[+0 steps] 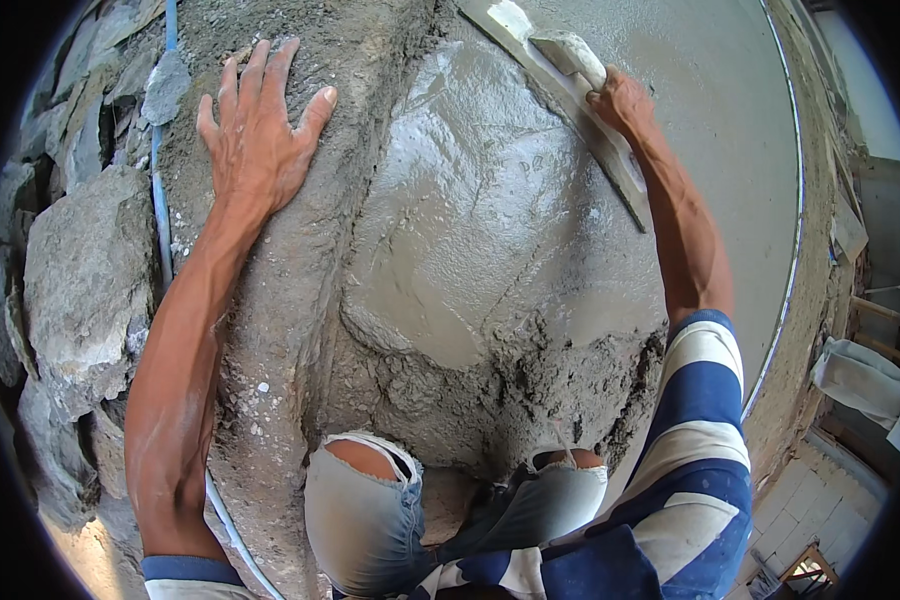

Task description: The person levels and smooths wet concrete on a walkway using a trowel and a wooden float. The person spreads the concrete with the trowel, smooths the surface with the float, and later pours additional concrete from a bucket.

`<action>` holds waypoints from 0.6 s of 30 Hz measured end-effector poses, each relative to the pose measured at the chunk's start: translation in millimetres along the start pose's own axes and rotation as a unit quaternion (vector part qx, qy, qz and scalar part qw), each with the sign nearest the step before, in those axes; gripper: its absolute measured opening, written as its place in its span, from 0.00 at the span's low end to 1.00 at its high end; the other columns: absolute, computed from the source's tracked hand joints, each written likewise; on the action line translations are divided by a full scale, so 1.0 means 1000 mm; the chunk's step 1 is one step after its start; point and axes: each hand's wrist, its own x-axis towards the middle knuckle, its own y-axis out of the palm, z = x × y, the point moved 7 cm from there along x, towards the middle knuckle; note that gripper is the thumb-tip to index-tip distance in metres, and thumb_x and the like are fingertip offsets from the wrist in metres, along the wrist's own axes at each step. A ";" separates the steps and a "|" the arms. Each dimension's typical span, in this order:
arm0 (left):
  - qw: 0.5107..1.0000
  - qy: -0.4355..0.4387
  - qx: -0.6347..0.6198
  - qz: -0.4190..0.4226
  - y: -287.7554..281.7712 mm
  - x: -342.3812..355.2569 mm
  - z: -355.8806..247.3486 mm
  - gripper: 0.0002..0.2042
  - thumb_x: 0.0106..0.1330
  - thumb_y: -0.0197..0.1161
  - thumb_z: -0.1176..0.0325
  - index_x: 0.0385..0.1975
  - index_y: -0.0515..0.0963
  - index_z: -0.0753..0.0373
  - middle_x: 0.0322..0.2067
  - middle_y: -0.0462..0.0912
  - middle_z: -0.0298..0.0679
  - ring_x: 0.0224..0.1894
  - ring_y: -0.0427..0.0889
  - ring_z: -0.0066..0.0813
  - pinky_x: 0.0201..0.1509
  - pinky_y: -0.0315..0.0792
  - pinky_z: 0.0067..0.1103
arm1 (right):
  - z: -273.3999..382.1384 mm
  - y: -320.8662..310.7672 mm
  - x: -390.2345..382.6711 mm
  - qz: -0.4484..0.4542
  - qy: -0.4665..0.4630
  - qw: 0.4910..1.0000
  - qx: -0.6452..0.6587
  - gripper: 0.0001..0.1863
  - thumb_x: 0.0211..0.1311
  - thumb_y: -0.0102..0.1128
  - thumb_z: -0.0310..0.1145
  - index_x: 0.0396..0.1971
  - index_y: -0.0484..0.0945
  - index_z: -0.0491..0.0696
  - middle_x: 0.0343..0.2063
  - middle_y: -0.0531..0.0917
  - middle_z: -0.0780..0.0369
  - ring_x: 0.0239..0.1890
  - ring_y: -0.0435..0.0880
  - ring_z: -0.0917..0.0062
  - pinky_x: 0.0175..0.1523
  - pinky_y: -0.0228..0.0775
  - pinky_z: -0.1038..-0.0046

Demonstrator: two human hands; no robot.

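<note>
Slick wet cem. (470, 200), rect. trowel (578, 108)

Your working surface is wet grey mortar (440, 250), glossy mid-patch, rough and lumpy along the near edge. The trowel (568, 100) lies against it. Left, a dusty ledge (270, 310) bears your spread left hand (255, 150) and a blue pipe (161, 215).
</note>
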 end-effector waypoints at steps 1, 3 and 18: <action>1.000 0.001 0.004 -0.004 0.000 0.000 0.000 0.32 0.68 0.48 0.40 0.68 0.59 0.49 0.68 0.59 0.41 0.72 0.49 0.45 0.71 0.38 0.49 | 0.002 0.000 -0.005 0.012 0.005 1.000 -0.001 0.16 0.52 0.61 0.39 0.36 0.75 0.43 0.34 0.83 0.47 0.40 0.83 0.53 0.46 0.74 0.57; 1.000 0.003 0.000 -0.007 0.002 0.000 0.002 0.32 0.68 0.48 0.40 0.68 0.59 0.49 0.69 0.58 0.42 0.72 0.49 0.46 0.71 0.38 0.49 | 0.005 0.003 -0.013 0.021 0.014 1.000 -0.002 0.16 0.52 0.62 0.39 0.36 0.75 0.43 0.35 0.83 0.47 0.41 0.82 0.54 0.46 0.74 0.57; 1.000 -0.011 -0.005 -0.003 0.007 0.002 0.008 0.35 0.65 0.47 0.36 0.68 0.59 0.48 0.69 0.58 0.42 0.72 0.51 0.47 0.70 0.40 0.51 | 0.055 0.011 -0.129 0.020 -0.054 0.997 0.046 0.14 0.53 0.58 0.36 0.36 0.73 0.43 0.30 0.82 0.48 0.37 0.82 0.51 0.43 0.74 0.55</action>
